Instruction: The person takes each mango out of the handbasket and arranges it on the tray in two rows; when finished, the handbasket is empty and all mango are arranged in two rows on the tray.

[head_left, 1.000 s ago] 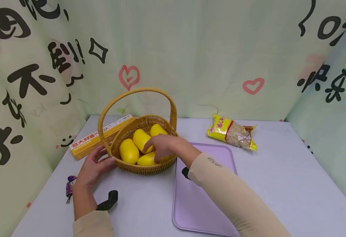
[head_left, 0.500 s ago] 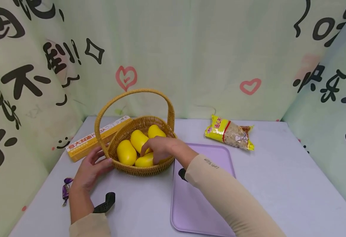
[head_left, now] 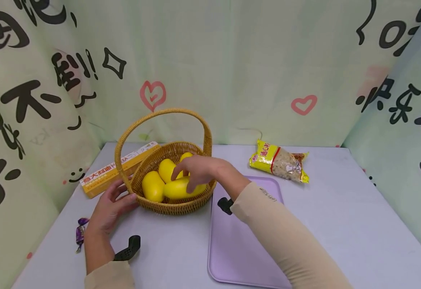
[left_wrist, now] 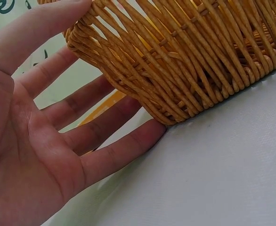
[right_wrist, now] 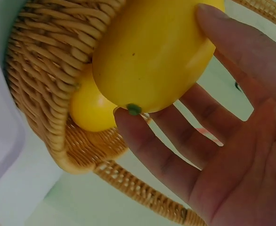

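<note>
My right hand (head_left: 205,170) holds a yellow mango (head_left: 178,189) between thumb and fingers, just above the front of the wicker basket (head_left: 169,208). In the right wrist view the mango (right_wrist: 147,52) shows a green stem spot at its end, with fingertips against it. Other mangoes (head_left: 153,186) lie inside the basket, one partly hidden behind the right hand. At the basket's left side, my left hand (head_left: 109,208) rests against the outer wall. Its fingers stretch nearly straight along the weave in the left wrist view, and the thumb touches the rim (left_wrist: 79,28).
A purple tray (head_left: 239,249) lies right of the basket, under the right forearm. Behind the basket's left side is a long orange box (head_left: 102,182). A yellow-ended snack bag (head_left: 280,162) lies at the back right. A purple-wrapped candy (head_left: 80,235) sits left of the left wrist.
My right hand has lifted one mango up from the basket's bottom, slightly toward the right. The left hand stays against the basket. The head view has shifted a little.
</note>
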`<state>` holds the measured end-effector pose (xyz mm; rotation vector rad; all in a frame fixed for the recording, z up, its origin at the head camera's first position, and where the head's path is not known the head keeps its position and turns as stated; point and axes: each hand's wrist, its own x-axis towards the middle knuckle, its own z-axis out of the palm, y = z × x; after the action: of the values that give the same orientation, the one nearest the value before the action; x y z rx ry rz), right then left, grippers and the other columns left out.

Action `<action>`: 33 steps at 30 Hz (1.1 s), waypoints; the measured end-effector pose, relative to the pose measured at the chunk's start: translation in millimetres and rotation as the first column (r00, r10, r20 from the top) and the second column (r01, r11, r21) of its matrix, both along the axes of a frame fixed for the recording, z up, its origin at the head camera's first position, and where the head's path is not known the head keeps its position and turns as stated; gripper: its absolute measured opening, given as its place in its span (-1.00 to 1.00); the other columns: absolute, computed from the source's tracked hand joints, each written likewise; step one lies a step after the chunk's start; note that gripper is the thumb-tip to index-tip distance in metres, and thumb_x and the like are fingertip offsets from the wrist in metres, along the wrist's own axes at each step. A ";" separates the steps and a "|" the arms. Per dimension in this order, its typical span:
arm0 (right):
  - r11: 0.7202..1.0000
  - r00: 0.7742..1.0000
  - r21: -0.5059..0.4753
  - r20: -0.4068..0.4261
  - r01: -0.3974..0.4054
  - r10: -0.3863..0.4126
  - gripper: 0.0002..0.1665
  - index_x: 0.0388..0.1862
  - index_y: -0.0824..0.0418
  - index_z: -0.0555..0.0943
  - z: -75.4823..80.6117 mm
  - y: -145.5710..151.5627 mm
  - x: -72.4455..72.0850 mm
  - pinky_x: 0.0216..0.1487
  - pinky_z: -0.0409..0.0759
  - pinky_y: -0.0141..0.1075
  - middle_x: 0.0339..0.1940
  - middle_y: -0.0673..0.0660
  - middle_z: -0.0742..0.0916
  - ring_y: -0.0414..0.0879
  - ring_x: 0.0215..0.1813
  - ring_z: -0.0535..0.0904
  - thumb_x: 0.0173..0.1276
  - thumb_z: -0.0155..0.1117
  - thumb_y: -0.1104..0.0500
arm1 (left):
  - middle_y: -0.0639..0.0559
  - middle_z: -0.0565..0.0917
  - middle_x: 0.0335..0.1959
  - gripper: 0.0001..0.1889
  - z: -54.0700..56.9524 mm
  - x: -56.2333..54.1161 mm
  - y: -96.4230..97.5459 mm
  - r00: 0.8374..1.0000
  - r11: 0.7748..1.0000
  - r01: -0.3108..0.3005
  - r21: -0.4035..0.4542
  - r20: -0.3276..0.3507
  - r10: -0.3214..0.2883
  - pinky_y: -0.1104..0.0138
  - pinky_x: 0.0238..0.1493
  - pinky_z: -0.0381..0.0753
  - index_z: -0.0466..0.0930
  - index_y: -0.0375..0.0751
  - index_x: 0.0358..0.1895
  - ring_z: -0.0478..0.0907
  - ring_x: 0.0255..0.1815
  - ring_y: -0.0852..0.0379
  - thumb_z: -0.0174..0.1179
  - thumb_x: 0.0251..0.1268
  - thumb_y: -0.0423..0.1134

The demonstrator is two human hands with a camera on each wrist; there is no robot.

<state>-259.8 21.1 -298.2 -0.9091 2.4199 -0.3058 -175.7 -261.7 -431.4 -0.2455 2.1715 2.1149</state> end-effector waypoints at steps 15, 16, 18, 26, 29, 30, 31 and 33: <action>0.983 0.997 -0.165 -0.002 0.078 -0.080 -0.39 0.34 -0.17 0.62 33.8 28.7 -3.3 0.05 0.66 -0.19 0.20 0.09 0.66 0.02 0.13 0.56 0.34 0.45 0.20 | -0.09 0.20 0.58 -0.18 -2.4 -1.9 -1.7 1.000 1.000 -0.004 0.000 0.004 0.004 0.33 0.17 0.71 0.10 0.15 0.66 0.52 0.23 0.25 0.34 0.44 -0.14; 0.982 0.997 -0.177 -0.002 0.074 -0.075 -0.40 0.34 -0.17 0.62 36.0 30.8 -2.9 0.07 0.65 -0.19 0.19 0.08 0.66 0.01 0.14 0.56 0.34 0.46 0.20 | -0.09 0.20 0.58 -0.17 -2.7 -1.8 -1.4 1.000 1.000 -0.006 0.002 0.005 0.006 0.33 0.17 0.71 0.10 0.16 0.66 0.52 0.24 0.23 0.34 0.44 -0.14; 0.979 0.998 -0.195 -0.005 0.060 -0.062 -0.40 0.34 -0.15 0.62 40.3 35.5 -1.7 0.11 0.65 -0.18 0.18 0.08 0.67 0.01 0.17 0.55 0.35 0.45 0.21 | -0.08 0.20 0.58 -0.17 -3.0 -1.5 -0.5 1.000 1.000 -0.009 0.004 0.007 0.009 0.33 0.18 0.70 0.09 0.16 0.66 0.50 0.27 0.20 0.34 0.44 -0.14; 0.970 0.998 -0.237 -0.016 0.061 -0.066 -0.39 0.39 -0.08 0.58 49.8 54.9 7.2 0.13 0.67 -0.17 0.18 0.11 0.68 0.05 0.14 0.61 0.36 0.43 0.19 | -0.09 0.21 0.57 -0.16 -4.1 -1.7 0.1 1.000 1.000 -0.010 0.005 0.000 0.010 0.32 0.18 0.70 0.07 0.14 0.67 0.51 0.25 0.21 0.33 0.44 -0.15; 0.967 0.997 -0.246 -0.017 0.070 -0.077 -0.37 0.41 -0.07 0.57 48.8 62.1 9.8 0.11 0.68 -0.18 0.19 0.11 0.68 0.07 0.12 0.63 0.37 0.43 0.19 | -0.09 0.21 0.57 -0.16 -4.5 -2.2 -0.3 1.000 1.000 -0.010 0.004 0.001 0.010 0.32 0.18 0.70 0.07 0.15 0.67 0.51 0.26 0.21 0.34 0.44 -0.14; 0.966 0.997 -0.250 -0.016 0.072 -0.078 -0.37 0.41 -0.07 0.57 47.8 64.5 10.5 0.10 0.68 -0.19 0.19 0.11 0.68 0.07 0.12 0.64 0.38 0.43 0.19 | -0.09 0.21 0.57 -0.16 -4.6 -2.4 -0.3 1.000 1.000 -0.010 0.005 0.003 0.010 0.33 0.18 0.70 0.07 0.15 0.67 0.50 0.27 0.20 0.34 0.44 -0.14; 0.964 0.997 -0.253 -0.013 0.076 -0.081 -0.37 0.42 -0.07 0.56 46.6 67.0 11.3 0.09 0.68 -0.19 0.20 0.11 0.67 0.07 0.13 0.64 0.38 0.42 0.18 | -0.09 0.21 0.58 -0.16 -4.5 -2.5 -0.1 1.000 1.000 -0.010 0.005 0.004 0.010 0.32 0.19 0.70 0.07 0.16 0.66 0.50 0.28 0.19 0.34 0.43 -0.14; 0.961 0.996 -0.262 -0.002 0.087 -0.091 -0.37 0.43 -0.08 0.56 43.9 72.2 13.0 0.07 0.70 -0.20 0.22 0.11 0.67 0.07 0.15 0.66 0.38 0.43 0.18 | -0.09 0.20 0.58 -0.16 -4.6 -2.4 0.4 1.000 1.000 -0.010 0.001 0.007 0.010 0.33 0.19 0.70 0.07 0.16 0.66 0.47 0.31 0.16 0.34 0.43 -0.13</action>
<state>-246.9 93.3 -254.2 -0.9159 2.4757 -0.6678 -178.1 -261.3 -436.0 -0.2640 2.1691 2.1172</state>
